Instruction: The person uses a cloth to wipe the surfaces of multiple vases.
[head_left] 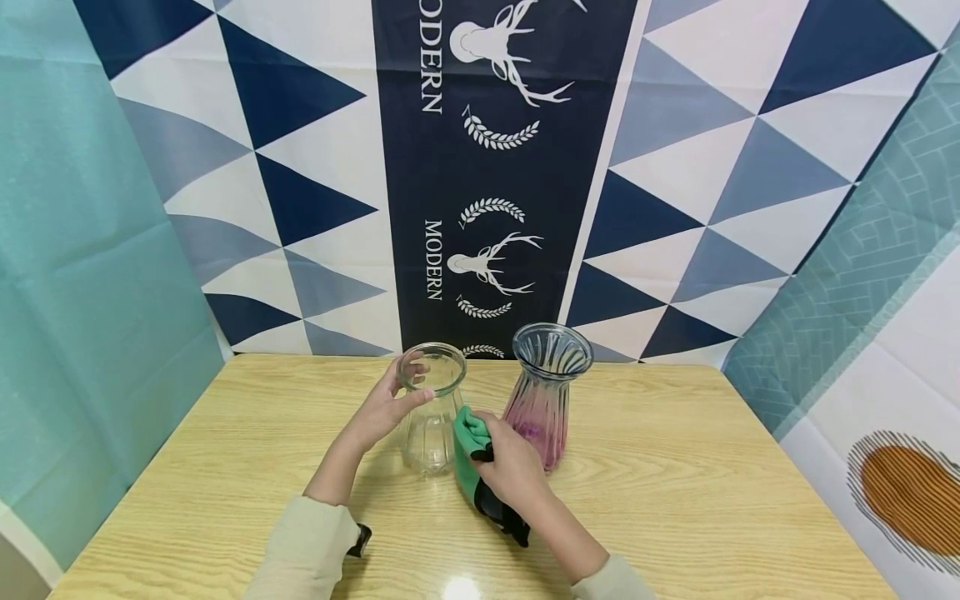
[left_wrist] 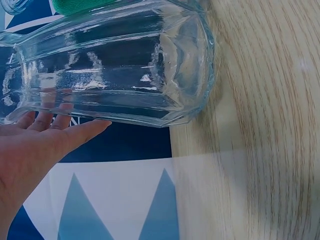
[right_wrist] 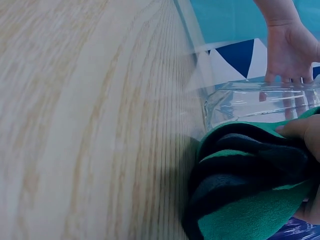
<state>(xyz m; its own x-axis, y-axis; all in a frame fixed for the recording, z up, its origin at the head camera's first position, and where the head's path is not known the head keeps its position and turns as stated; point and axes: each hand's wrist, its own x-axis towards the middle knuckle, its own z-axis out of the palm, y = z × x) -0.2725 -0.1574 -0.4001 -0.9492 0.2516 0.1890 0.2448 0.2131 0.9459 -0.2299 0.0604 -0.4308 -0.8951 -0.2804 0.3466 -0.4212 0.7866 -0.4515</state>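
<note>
In the frame's lower centre, the clear vase (head_left: 430, 435) looks slippery and fragile, best held at its neck, where the left hand (head_left: 386, 410) curls its fingers; the right hand (head_left: 516, 468) grips soft cloth (head_left: 466, 468).

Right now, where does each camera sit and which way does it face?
Head: worn on the head, facing forward and down at the clear vase; left hand and right hand show.
Left wrist: worn there, facing the clear vase's side; left hand shows.
Right wrist: worn there, facing the green cloth; right hand partly, left hand beyond.
Both wrist views show the clear vase.
</note>
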